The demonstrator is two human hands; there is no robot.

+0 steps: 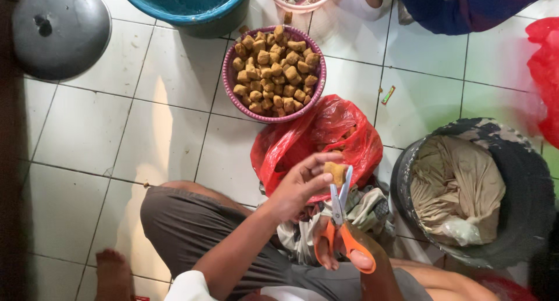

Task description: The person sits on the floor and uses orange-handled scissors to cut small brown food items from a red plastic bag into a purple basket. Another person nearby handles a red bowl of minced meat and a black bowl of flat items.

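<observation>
Golden tofu puff (335, 171) between scissors' blades (342, 193)

Left hand (300, 187) raised in front, arm bent and reaching forward, thumb and fingertips pinched together. Right hand (338, 245) lower, near the lap, thumb and fingers curled through loops, forearm angled in from lower right.

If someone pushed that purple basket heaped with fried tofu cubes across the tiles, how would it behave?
The purple basket would probably slide rather than tip: it sits wide and low on smooth floor tiles. It is likely fairly light for its size, since the tofu cubes look puffy. The pieces are heaped loosely above the rim, so a sharp shove might spill a few.
</observation>
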